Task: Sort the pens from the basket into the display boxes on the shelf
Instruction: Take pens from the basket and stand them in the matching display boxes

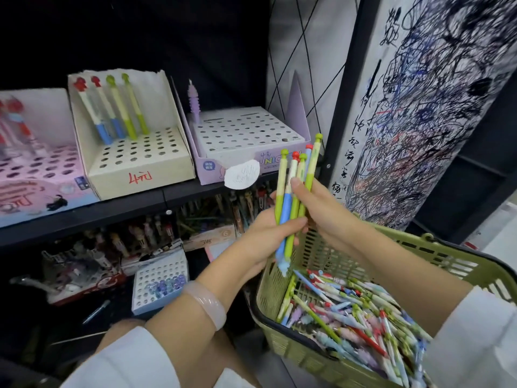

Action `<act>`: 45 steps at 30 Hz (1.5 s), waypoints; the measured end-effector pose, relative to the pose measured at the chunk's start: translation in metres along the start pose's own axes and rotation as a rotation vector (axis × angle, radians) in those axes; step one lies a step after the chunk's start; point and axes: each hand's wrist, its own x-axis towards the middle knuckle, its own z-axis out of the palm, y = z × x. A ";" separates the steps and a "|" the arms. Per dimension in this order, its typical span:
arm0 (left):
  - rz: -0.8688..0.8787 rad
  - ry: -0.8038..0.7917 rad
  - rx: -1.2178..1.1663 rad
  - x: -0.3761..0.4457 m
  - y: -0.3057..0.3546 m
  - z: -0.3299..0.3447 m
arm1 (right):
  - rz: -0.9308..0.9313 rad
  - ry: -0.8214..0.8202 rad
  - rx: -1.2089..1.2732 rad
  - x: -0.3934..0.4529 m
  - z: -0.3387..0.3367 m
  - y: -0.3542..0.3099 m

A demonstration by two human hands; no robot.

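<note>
A bundle of several green and blue pens (pixel 291 191) stands upright above the basket's left rim. My left hand (pixel 268 233) grips the bundle's lower half, and my right hand (pixel 319 208) holds it from the right, thumb on the barrels. The olive-green basket (pixel 436 247) at the lower right holds a heap of mixed pens (pixel 363 312). On the shelf, a cream display box (pixel 140 163) carries several matching pens (pixel 117 110) in its back row. Right of it, a lilac display box (pixel 246 135) holds one purple pen (pixel 193 99). A pink display box (pixel 36 175) sits at the far left.
A white oval tag (pixel 242 173) hangs on the lilac box front. The lower shelf is crowded with pen boxes, including a white holed box (pixel 159 278). A scribble-covered pillar (pixel 419 107) rises at the right, behind the basket.
</note>
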 end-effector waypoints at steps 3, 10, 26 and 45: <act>0.053 0.091 0.039 -0.007 0.022 -0.021 | -0.096 0.058 0.014 0.021 0.011 -0.028; 0.107 0.270 0.104 -0.038 0.059 -0.080 | -0.235 -0.007 -0.197 0.064 0.066 -0.064; 0.235 0.712 0.101 -0.095 0.111 -0.224 | -0.499 0.200 -0.712 0.173 0.204 -0.107; 0.249 0.654 0.146 -0.094 0.121 -0.228 | -0.468 0.082 -0.657 0.170 0.229 -0.089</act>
